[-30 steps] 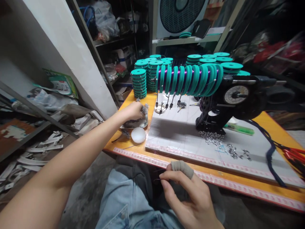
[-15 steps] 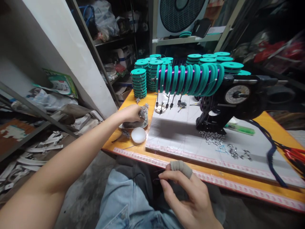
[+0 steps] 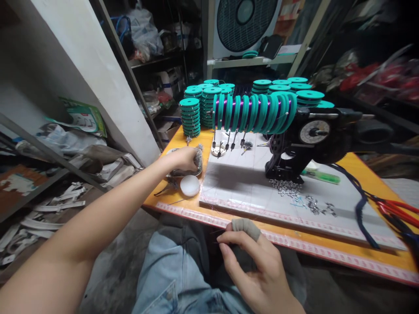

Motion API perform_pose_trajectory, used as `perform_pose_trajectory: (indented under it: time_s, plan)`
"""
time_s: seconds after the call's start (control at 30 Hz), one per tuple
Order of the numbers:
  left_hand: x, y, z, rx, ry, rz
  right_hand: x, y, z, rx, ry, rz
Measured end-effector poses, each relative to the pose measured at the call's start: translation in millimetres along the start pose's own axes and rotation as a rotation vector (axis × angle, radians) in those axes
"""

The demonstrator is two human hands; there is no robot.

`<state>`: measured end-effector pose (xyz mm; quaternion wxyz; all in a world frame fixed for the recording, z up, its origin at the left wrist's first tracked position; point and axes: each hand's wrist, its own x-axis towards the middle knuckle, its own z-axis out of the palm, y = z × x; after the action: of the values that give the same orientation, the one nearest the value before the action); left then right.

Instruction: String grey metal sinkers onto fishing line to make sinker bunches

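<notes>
My left hand (image 3: 187, 159) reaches into a shallow tray (image 3: 170, 151) of small grey metal pieces at the table's left side. Its fingers are curled down among the pieces, and their tips are hidden. A small white bowl (image 3: 190, 186) sits just in front of the tray. Close to my lap, my right hand (image 3: 253, 253) pinches a thin dark line between thumb and forefinger; a grey wrap (image 3: 246, 227) covers one finger. Beyond the hands, a row of teal spools (image 3: 253, 112) wound with purple line hangs on a black machine (image 3: 288, 152), with several small dark weights dangling below.
Stacks of teal spools (image 3: 190, 117) line the table's back. On the grey board (image 3: 235, 187) lie a pile of small metal beads (image 3: 285, 188), shiny metal bits (image 3: 316, 205) and a green-handled tool (image 3: 322, 176). Red-handled pliers (image 3: 397, 207) rest at right. A fan (image 3: 245, 22) stands behind.
The left hand stays at the tray and has shifted slightly, its fingers deeper in the pieces. The right hand keeps its pinch almost unmoved. The view has turned a little to the right.
</notes>
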<state>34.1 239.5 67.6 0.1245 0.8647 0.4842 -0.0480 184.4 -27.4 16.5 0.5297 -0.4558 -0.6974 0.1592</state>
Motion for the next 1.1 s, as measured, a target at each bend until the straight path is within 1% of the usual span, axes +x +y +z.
perform_pose_trajectory:
  time_s: [0.3,0.53,0.8,0.97,1.1]
  plan:
    - [2.3,5.7,-2.6,0.066,-0.032,0.004,-3.4,1.3,-0.5,0.012,-0.004,0.019]
    - [-0.1,0.0,-7.9,0.052,-0.020,0.015,-3.7,0.7,-0.1,0.016,-0.017,0.017]
    - [0.5,-0.2,-1.9,0.048,-0.042,0.023,-1.8,-2.7,0.0,0.011,-0.027,0.012]
    - [3.4,-2.9,-5.9,0.038,-0.061,0.021,-1.7,-1.6,0.1,0.010,-0.021,0.009]
    - [1.0,-4.2,-8.9,0.026,-0.062,0.023,-2.0,0.2,1.3,0.022,-0.034,0.008]
